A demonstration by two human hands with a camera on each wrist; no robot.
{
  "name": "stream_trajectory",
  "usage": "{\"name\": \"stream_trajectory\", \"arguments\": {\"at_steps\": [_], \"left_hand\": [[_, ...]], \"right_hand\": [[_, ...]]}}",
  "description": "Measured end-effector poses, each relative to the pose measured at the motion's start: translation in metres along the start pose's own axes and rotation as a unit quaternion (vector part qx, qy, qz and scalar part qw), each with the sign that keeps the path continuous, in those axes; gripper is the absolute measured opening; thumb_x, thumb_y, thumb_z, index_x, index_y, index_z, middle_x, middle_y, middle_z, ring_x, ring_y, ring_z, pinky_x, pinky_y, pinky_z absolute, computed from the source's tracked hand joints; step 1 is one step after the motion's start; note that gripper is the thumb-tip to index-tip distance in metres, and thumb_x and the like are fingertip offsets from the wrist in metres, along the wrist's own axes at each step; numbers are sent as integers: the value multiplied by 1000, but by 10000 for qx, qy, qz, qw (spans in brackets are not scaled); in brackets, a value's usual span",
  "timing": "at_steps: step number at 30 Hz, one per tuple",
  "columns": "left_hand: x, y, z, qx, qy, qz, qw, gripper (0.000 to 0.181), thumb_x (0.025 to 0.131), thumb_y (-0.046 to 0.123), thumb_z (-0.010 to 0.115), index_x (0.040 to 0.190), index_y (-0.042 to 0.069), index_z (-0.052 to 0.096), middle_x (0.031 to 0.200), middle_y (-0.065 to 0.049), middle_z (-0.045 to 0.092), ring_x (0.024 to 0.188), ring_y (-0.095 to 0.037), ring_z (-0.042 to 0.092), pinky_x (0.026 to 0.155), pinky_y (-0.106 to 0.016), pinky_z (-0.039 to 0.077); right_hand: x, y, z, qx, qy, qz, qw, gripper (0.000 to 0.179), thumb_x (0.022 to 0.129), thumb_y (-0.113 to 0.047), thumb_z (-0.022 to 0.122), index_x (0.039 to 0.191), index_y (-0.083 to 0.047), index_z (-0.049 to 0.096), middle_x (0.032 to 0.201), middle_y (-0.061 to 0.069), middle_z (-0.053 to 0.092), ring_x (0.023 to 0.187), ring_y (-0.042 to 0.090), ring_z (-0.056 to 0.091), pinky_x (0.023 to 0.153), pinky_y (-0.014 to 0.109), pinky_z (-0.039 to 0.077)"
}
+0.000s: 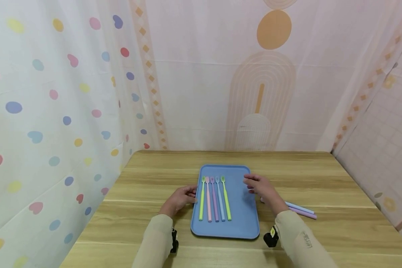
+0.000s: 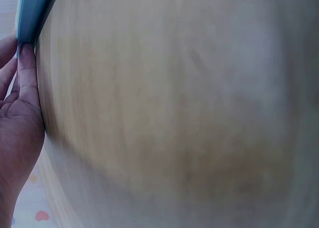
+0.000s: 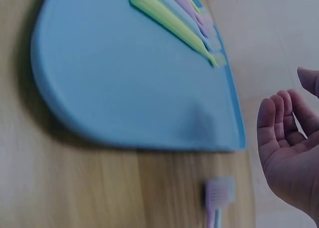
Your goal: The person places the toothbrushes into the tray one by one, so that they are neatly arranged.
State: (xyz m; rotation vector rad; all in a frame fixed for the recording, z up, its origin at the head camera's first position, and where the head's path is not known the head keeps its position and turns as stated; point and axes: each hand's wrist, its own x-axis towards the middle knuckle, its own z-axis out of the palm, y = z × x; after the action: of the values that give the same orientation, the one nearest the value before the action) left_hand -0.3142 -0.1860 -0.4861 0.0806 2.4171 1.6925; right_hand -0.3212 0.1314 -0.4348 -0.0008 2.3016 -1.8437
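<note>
A blue tray (image 1: 242, 219) lies on the wooden table with several toothbrushes (image 1: 215, 203) in a row, heads toward the far side. They are green, pink, purple and blue, the rightmost being a green toothbrush (image 3: 169, 23). At the tray's left rim, my left hand (image 1: 180, 199) pinches the edge; in the left wrist view, fingers of that hand (image 2: 20, 118) lie on both sides of the rim. My right hand (image 1: 262, 190) hovers by the tray's right edge with fingers loosely bent and nothing held, as the right wrist view also shows.
Right of the tray, a light blue toothbrush (image 1: 299, 207) and a purple toothbrush (image 1: 303, 213) lie side by side on the table (image 1: 147, 175), partly behind my right forearm. Patterned curtains (image 1: 194, 93) hang behind and beside the table.
</note>
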Motion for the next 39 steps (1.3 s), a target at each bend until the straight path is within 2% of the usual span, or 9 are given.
{"name": "stream_trajectory", "arguments": {"at_steps": [10, 17, 22, 28, 39], "left_hand": [[-1, -1, 0, -19, 66, 1, 10000, 53, 85, -10, 68, 136, -4, 56, 114, -12, 61, 100, -24, 56, 90, -37, 49], [-2, 1, -3, -83, 57, -6, 9999, 54, 84, -10, 69, 136, -5, 56, 114, -13, 61, 100, -24, 56, 90, -37, 49], [-6, 5, -2, -120, 76, -29, 9999, 53, 84, -12, 68, 136, -7, 56, 114, -15, 60, 100, -26, 55, 90, -37, 50], [-2, 0, -4, -112, 25, -50, 9999, 54, 85, -11, 68, 137, -6, 55, 115, -14, 60, 101, -25, 55, 89, -35, 50], [-2, 2, -1, -91, 65, -56, 9999, 54, 85, -11, 68, 137, -5, 55, 114, -13, 60, 101, -25, 55, 91, -36, 49]], "right_hand": [[-6, 2, -43, -65, -406, -270, 9988, 52, 102, -22, 55, 142, 9, 44, 140, 27, 49, 123, 41, 49, 97, 43, 49], [-9, 7, -68, -121, -358, -233, 9990, 54, 103, -23, 53, 144, 10, 41, 142, 30, 44, 127, 45, 45, 101, 46, 46], [-11, 12, -80, -246, -462, -265, 9983, 55, 104, -23, 52, 145, 11, 39, 143, 30, 44, 127, 45, 45, 99, 45, 47], [-13, 17, -89, -272, -542, -210, 9979, 56, 104, -24, 52, 146, 10, 38, 145, 30, 41, 128, 44, 44, 101, 45, 46], [-18, 28, -108, -380, -627, -239, 9970, 54, 104, -21, 51, 144, 14, 37, 144, 34, 40, 126, 43, 48, 99, 42, 48]]}}
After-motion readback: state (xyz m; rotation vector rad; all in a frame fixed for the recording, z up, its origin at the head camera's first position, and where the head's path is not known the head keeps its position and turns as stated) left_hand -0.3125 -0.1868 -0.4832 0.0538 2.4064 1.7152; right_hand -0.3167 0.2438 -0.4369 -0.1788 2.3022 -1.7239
